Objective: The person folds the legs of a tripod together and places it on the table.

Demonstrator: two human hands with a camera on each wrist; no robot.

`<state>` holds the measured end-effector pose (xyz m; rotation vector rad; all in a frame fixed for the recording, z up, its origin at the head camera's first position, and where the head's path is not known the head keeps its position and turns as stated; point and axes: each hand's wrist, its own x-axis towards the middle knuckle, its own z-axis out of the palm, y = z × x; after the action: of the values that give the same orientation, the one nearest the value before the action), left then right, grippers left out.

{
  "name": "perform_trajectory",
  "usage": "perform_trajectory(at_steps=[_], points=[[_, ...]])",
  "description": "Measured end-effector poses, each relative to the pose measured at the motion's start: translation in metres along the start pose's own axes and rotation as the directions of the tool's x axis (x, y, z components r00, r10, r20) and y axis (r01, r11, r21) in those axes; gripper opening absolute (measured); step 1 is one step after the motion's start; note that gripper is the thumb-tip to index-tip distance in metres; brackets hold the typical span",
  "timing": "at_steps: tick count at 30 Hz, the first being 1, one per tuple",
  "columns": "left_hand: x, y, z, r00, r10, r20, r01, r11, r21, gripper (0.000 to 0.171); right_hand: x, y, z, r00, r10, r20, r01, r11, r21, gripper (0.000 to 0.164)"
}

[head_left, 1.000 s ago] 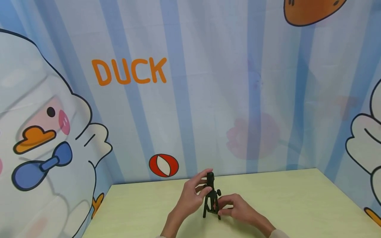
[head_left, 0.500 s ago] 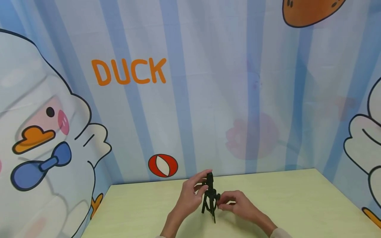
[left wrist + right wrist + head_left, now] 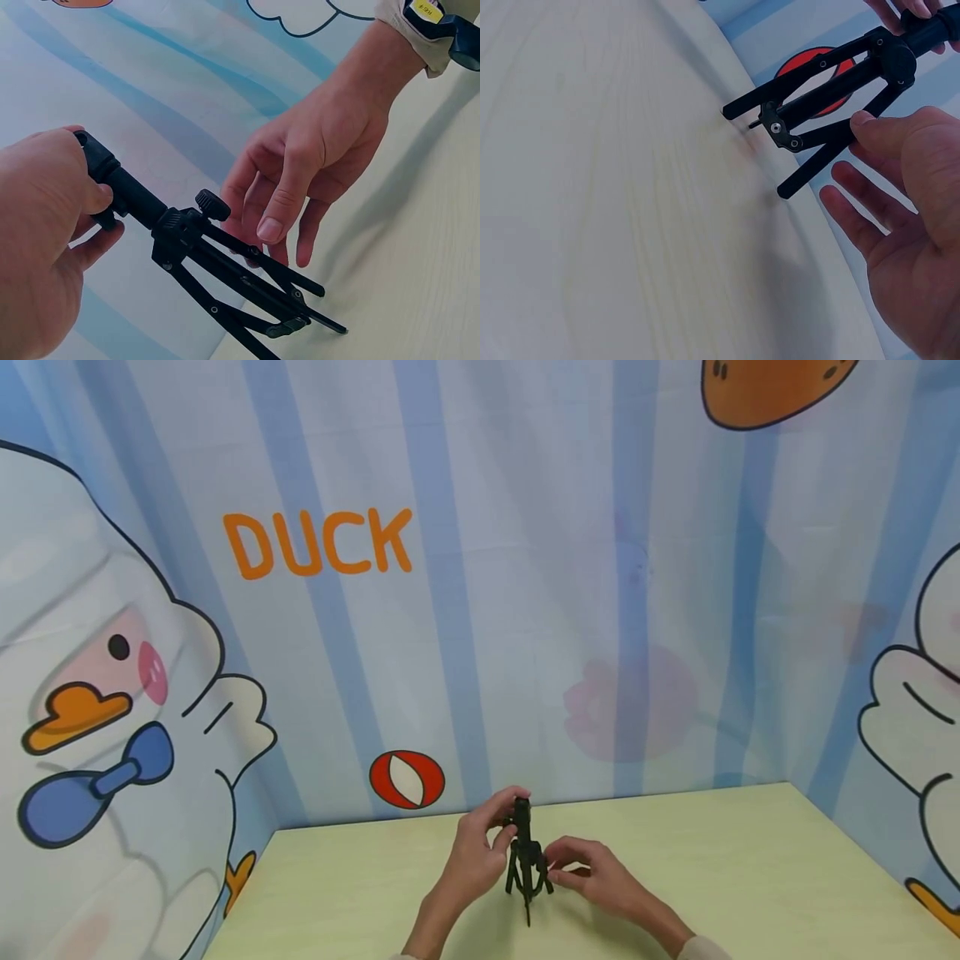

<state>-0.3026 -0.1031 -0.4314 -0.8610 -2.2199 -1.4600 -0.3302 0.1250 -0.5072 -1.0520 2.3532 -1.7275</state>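
A small black tripod (image 3: 527,860) stands nearly upright between my hands, its legs partly spread and joined by hinged braces. My left hand (image 3: 475,853) grips its top section, with the forefinger along the head and the thumb against the column. From the collar juts a ridged knob (image 3: 213,205), best seen in the left wrist view. My right hand (image 3: 606,878) is at the tripod's right side. In the right wrist view its thumb and forefinger pinch one leg (image 3: 817,166), while the other fingers stay loosely extended.
Below lies a pale wood-grain table (image 3: 712,860), whose back edge meets a blue striped curtain (image 3: 517,568). The curtain carries printed ducks, the word DUCK and a red ball (image 3: 407,779). More curtain hangs at both sides.
The tripod has turned about its upright axis, so one leg now points toward me. My right hand has shifted slightly up along its side; the left keeps its grip at the top.
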Motion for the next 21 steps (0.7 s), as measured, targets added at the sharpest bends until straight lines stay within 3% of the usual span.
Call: perform_trajectory(at_steps=[4, 10, 21], points=[[-0.0002, -0.0018, 0.0005, 0.999, 0.033, -0.018, -0.032, 0.999, 0.024, 0.062, 0.0012, -0.0004, 0.0024, 0.999, 0.030, 0.023, -0.030, 0.999, 0.024, 0.019], [-0.0016, -0.0026, 0.0017, 0.996, 0.067, -0.058, -0.063, 0.995, 0.074, 0.046, 0.0012, -0.0003, 0.0050, 0.998, 0.055, 0.015, -0.056, 0.998, 0.030, 0.016], [-0.0014, -0.0031, 0.0003, 0.986, 0.136, -0.097, -0.128, 0.988, 0.089, 0.041, 0.0006, 0.0027, 0.0057, 0.998, 0.020, 0.056, -0.022, 0.999, 0.035, 0.016]])
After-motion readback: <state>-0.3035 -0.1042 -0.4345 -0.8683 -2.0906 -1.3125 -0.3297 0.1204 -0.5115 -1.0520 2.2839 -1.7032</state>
